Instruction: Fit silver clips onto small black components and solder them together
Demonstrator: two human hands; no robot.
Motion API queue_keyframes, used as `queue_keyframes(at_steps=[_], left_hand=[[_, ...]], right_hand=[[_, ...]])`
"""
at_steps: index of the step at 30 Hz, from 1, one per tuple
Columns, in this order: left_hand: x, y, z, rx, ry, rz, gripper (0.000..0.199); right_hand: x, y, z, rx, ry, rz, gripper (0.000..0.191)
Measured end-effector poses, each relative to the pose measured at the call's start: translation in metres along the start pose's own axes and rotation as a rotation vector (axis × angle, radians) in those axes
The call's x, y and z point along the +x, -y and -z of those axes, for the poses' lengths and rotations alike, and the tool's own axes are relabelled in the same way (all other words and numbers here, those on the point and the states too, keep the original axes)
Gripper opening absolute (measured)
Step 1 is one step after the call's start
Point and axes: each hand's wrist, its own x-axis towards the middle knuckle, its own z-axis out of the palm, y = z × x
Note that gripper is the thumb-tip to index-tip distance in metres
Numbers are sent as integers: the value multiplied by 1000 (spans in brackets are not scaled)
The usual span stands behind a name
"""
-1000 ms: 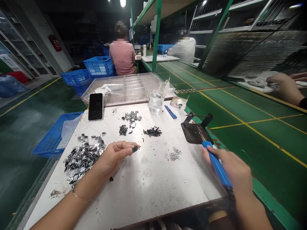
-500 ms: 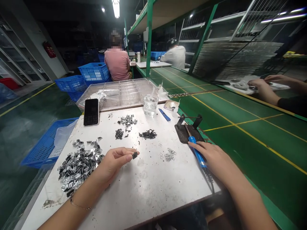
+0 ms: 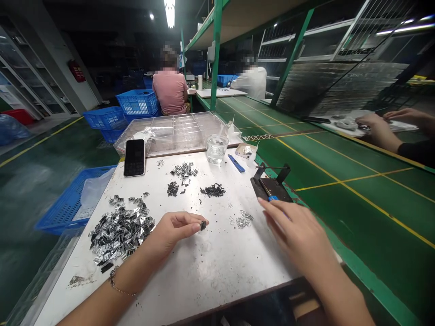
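Between the thumb and forefinger of my left hand (image 3: 175, 230), above the middle of the white tabletop (image 3: 217, 267), is a small black block-like part (image 3: 203, 225). My right hand (image 3: 299, 228), fingers stretched out and holding nothing, hovers at the table's right side. Beneath and behind it lies a soldering iron (image 3: 273, 198) with a blue handle, mostly hidden, its tip end on a black stand (image 3: 265, 188). Small thin wire clips (image 3: 244, 220) lie in a heap between the hands. Left of my left forearm spreads a large pile of shiny metal-and-black pieces (image 3: 118, 235).
Farther back are small black parts (image 3: 213, 190), shiny pieces (image 3: 185, 170), a blue tool (image 3: 236, 164), a clear water cup (image 3: 216, 151) and a phone (image 3: 134, 157). A clear divided tray (image 3: 183, 122) borders the far edge. Blue crates (image 3: 137, 102) stand left; co-workers sit beyond and at right.
My right hand has come off the soldering iron's handle and moved slightly left. My left hand keeps the small black part, now a little farther right. The view has shifted slightly.
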Motion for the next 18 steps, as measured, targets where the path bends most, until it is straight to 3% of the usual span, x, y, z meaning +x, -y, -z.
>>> queue_keyframes(at_steps=[8, 13, 18], left_hand=[[-2, -1, -7, 29, 43, -44, 9], [-3, 0, -8, 37, 86, -76, 9], [-3, -1, -8, 63, 95, -78, 11]], right_hand=[[21, 67, -12, 472, -17, 152, 34], [26, 82, -23, 569, -21, 211, 35], [31, 85, -31, 606, -87, 216, 25]])
